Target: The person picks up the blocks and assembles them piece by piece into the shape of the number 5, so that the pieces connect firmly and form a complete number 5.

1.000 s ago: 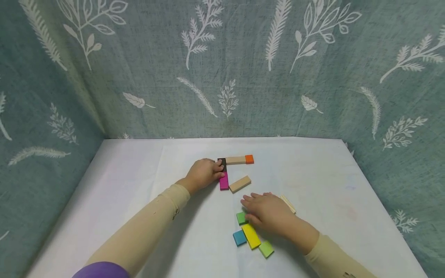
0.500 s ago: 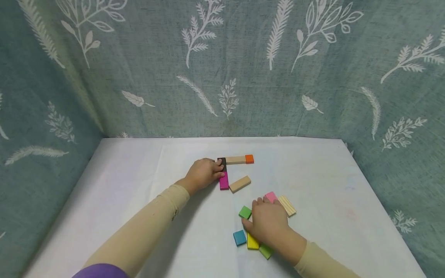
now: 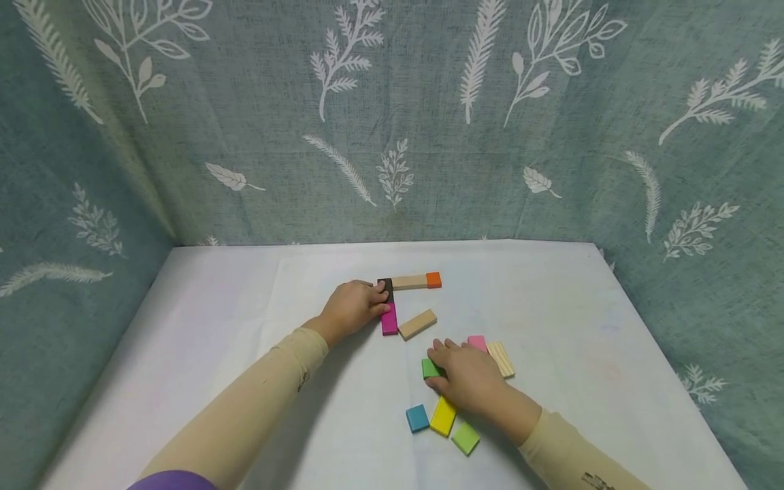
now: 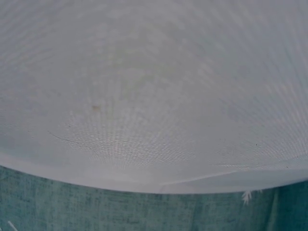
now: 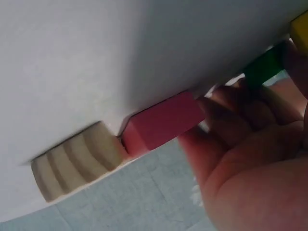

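Note:
In the head view my left hand rests its fingers on the black block and the upper end of the magenta block. These two lie end to end. My right hand pinches the small green block between thumb and fingers, flat on the table. Just beyond its knuckles lies the pink block, touching the striped wooden block; the right wrist view shows this pink block beside the fingers. A yellow block sits below my right thumb, partly covered by the hand.
A plain wooden block and an orange block extend rightward from the black one. Another wooden block lies slanted by the magenta. Blue and light green blocks lie nearer. Patterned cloth surrounds the white table.
My right hand moved down over the yellow block, then back up to the green block. The yellow and green blocks have turned, and the pink block is uncovered. My left hand has stayed put.

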Action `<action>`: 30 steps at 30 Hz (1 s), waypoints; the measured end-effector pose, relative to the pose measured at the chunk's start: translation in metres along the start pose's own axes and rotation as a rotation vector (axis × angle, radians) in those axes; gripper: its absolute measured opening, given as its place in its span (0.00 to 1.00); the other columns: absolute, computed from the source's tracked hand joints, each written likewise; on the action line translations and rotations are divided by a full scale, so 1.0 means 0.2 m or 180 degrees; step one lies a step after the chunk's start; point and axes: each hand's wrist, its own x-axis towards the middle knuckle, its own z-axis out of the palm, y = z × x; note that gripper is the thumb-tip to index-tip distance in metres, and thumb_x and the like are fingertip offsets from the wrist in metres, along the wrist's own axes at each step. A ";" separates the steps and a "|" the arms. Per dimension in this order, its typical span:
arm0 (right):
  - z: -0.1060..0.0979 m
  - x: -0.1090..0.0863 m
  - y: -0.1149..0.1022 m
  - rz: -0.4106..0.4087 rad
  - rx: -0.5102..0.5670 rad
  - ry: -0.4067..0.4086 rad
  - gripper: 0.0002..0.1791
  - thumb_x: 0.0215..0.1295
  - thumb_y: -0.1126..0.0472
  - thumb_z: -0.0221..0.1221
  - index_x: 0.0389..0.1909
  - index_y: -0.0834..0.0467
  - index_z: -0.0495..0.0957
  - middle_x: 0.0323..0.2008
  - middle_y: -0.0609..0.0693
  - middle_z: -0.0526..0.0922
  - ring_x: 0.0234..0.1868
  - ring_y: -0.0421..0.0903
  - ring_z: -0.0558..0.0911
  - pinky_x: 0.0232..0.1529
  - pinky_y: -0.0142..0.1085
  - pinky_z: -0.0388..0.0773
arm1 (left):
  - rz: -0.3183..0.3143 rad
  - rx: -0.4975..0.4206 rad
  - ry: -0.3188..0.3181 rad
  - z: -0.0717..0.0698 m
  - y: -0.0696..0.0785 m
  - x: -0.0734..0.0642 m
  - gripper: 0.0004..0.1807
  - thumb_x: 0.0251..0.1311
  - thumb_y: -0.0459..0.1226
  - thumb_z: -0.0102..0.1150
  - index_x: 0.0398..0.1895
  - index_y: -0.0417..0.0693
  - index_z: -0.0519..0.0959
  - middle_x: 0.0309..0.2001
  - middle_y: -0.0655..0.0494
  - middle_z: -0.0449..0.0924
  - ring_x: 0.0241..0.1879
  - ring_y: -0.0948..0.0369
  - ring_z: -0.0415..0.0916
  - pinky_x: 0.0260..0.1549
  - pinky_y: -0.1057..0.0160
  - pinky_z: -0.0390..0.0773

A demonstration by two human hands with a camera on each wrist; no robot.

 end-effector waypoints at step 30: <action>-0.16 0.28 0.25 0.0762 0.0159 0.0117 0.36 0.61 0.44 0.69 0.68 0.54 0.75 0.61 0.54 0.82 0.58 0.54 0.82 0.58 0.52 0.79 | 0.0049 0.0029 -0.0008 0.00 -0.01 -0.01 0.23 0.68 0.48 0.61 0.62 0.51 0.80 0.65 0.52 0.76 0.62 0.50 0.79 0.64 0.52 0.75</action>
